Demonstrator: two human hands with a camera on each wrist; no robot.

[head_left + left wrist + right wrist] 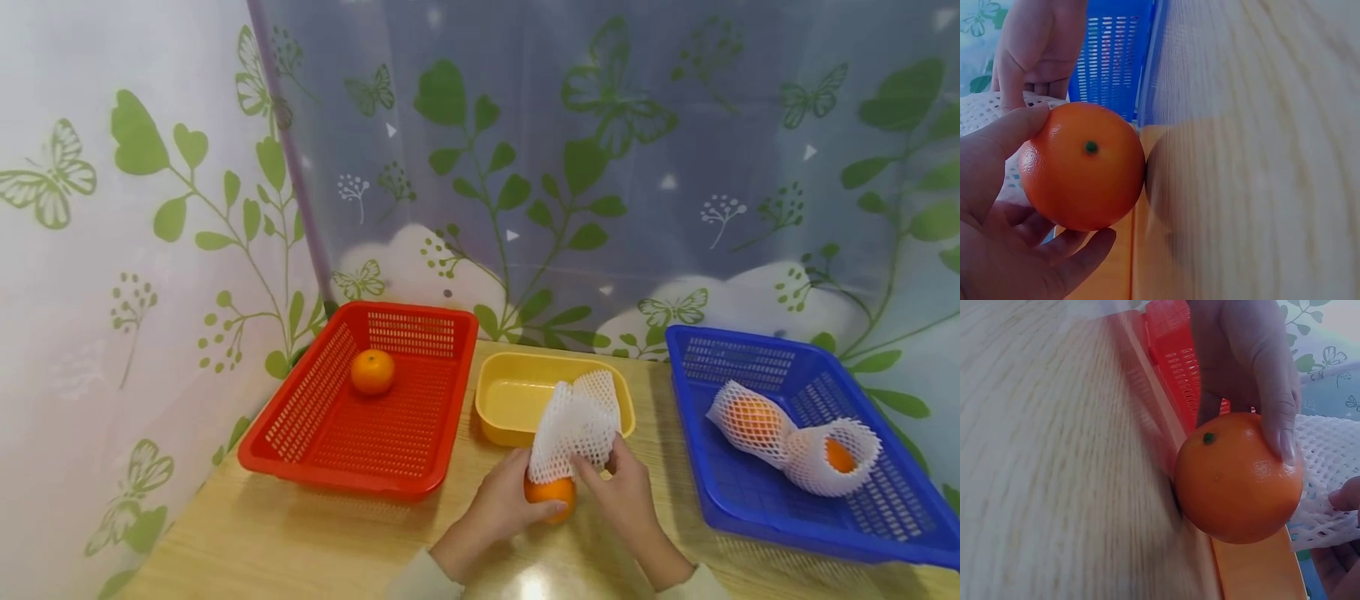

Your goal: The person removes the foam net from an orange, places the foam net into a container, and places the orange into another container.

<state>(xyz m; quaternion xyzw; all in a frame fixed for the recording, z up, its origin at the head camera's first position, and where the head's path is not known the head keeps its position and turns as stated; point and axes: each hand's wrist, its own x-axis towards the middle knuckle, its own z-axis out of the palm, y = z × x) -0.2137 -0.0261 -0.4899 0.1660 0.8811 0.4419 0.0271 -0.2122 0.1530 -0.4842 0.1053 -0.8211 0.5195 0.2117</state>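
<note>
Low over the table's front part, my left hand (pixel 497 497) grips an orange (pixel 553 498) with a green stem mark. The thumb lies on one side of the fruit and the fingers on the other, as the left wrist view shows. A white foam fruit net (pixel 572 433) touches the far side of this orange and stretches out in front of the yellow tray. My right hand (pixel 624 498) pinches the net near its lower right edge. Whether the net covers any of the orange's far end is hard to tell.
A red basket (pixel 341 482) at the left holds one bare orange (pixel 372 372). Behind my hands stands a yellow tray (pixel 501 392). The blue basket (pixel 701 467) at the right holds two net-wrapped oranges (pixel 753 417). A patterned curtain (pixel 517 167) hangs behind the wooden table (pixel 300 542).
</note>
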